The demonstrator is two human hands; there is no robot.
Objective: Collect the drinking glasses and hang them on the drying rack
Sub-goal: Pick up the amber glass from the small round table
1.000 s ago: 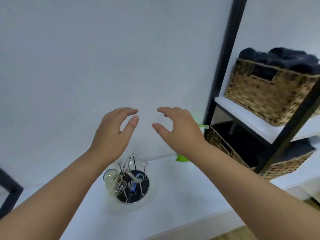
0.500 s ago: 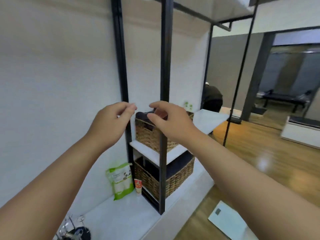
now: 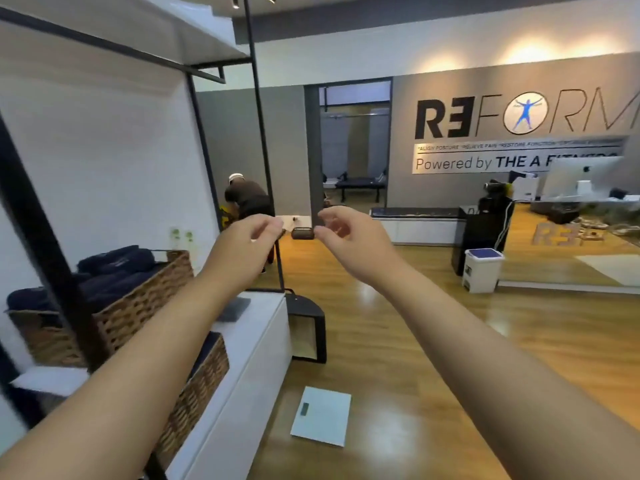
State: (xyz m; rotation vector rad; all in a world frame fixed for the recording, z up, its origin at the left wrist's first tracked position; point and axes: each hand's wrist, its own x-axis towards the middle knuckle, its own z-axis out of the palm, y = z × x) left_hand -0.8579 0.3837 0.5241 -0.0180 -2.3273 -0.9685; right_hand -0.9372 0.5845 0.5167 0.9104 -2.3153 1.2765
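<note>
My left hand (image 3: 242, 245) and my right hand (image 3: 349, 237) are raised side by side in mid-air at chest height, arms stretched forward. Both hold nothing, with fingers curled and slightly apart. No drinking glass and no drying rack shows in this view; they lie outside the frame.
A black-framed shelf unit (image 3: 62, 271) with wicker baskets (image 3: 138, 306) of dark towels stands at left on a white bench (image 3: 256, 337). A white scale (image 3: 322, 415) lies on the wooden floor. A person (image 3: 247, 199) bends down at the far wall. A white bin (image 3: 483, 270) stands right.
My view has swung up and to the right, away from the drying rack with its glass on the counter, past the shelves, into the open room. Both hands stay raised and empty.
</note>
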